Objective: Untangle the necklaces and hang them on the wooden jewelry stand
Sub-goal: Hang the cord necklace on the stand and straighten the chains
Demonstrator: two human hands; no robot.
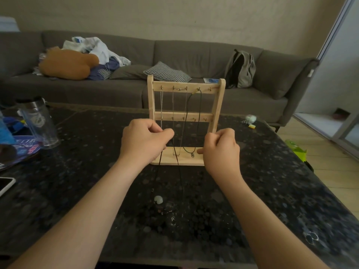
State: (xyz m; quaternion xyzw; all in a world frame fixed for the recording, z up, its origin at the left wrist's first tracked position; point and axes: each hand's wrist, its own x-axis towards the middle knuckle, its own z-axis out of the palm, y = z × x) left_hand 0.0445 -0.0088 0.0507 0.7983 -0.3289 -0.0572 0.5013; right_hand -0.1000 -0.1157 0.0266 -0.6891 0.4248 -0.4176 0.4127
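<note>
While wooden stand point(186, 115) holds chains, fingers point(168, 133) pinch black cord point(179, 171).

The black cord point(179, 171) vanishes inside both fists; its pale pendant point(158, 199) is too blurred to identify.

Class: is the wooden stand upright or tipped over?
Upright. The stand rests flat on its base on the table, and its chains hang straight down.

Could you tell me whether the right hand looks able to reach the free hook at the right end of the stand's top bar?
Probably yes: the right hand is beside the stand, with nothing between it and that hook.
</note>
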